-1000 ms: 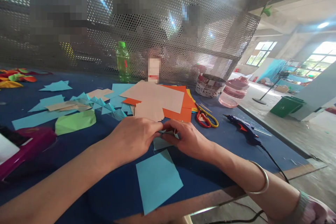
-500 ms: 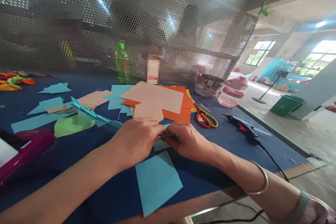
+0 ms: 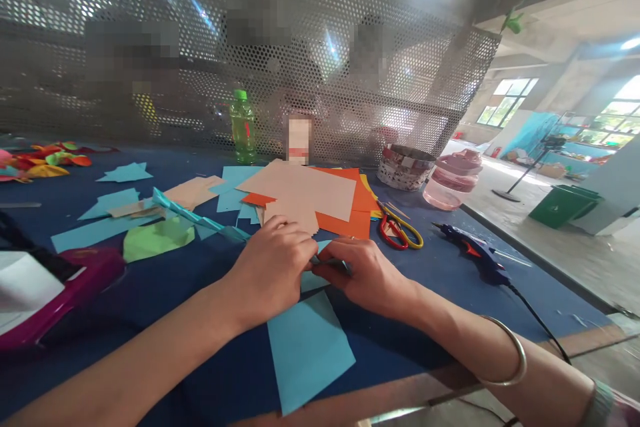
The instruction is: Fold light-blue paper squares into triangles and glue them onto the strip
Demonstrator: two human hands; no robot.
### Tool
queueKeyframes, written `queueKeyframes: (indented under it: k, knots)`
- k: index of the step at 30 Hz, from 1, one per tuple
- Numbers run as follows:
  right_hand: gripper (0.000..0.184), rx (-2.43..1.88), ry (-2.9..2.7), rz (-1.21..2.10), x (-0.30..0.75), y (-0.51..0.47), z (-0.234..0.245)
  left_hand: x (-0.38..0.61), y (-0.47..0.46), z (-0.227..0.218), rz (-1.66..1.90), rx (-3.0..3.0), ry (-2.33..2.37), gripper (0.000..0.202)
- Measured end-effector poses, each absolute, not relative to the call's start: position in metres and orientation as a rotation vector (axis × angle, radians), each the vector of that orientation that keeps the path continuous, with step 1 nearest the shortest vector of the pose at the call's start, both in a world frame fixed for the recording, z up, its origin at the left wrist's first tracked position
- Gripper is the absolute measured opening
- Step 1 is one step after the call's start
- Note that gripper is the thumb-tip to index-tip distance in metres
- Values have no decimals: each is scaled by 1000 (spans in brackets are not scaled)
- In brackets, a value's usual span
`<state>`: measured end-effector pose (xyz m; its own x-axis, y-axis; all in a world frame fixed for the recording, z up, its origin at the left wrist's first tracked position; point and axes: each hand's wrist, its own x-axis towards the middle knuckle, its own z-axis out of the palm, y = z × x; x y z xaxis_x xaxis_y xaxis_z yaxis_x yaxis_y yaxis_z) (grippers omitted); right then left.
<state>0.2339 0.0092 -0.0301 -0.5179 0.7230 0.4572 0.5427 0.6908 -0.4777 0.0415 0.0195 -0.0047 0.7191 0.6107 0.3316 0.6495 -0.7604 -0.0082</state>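
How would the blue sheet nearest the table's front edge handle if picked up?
The blue sheet looks thin, so it's probably light. With no folds visible, it would likely bend when lifted by a corner.

A craft workshop set in a large, plainly finished hall, with clock positions read from the centre of the view. Handicraft work is indicated by cut coloured paper (image 3: 310,187), spread from 9 o'clock to the centre on a blue-topped table (image 3: 445,273), and by scissors (image 3: 395,242) and a glue gun (image 3: 475,250), laid between 3 and 4 o'clock. The table is backed from 10 to 1 o'clock by a perforated metal screen (image 3: 200,93). An industrial character is given by the bare floor (image 3: 610,253) at 3 o'clock and paned windows (image 3: 507,102) between 2 and 3.
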Motion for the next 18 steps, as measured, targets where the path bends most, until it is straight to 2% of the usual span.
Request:
queueKeyframes:
  k: [4, 11, 14, 18]
  knots:
    - [17, -955, -2211, 360, 234, 9, -31, 42, 21, -7, -499, -2763, -1006, 18]
    - [10, -1133, -2121, 364, 238, 14, -28, 41, 20, -5, -714, -2709, -1000, 16]
    - [15, -1228, -2043, 355, 244, 23, -26, 42, 18, -4, -851, -2621, -998, 31]
    - [24, -1424, -1887, 326, 260, 41, -24, 42, 19, -7, -873, -2632, -981, 26]
